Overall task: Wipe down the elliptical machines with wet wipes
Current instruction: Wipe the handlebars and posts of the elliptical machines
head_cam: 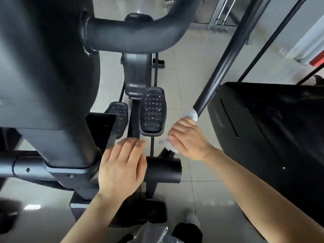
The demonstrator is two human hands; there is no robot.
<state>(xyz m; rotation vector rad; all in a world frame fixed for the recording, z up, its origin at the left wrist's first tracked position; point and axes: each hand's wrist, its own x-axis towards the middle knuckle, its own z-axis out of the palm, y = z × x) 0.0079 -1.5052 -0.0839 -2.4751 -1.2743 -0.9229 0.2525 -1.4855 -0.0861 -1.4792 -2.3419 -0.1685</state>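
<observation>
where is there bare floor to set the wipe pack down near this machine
Bare tiles lie between the right pedal and the slanted bar that the right hand grips through a wet wipe. It is crowded near the short tube under the left hand.

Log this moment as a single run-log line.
step: wiping arm pole | right hand: grips wet wipe wrapped round black pole | left hand: flat on horizontal bar | pedals: untouched
</observation>
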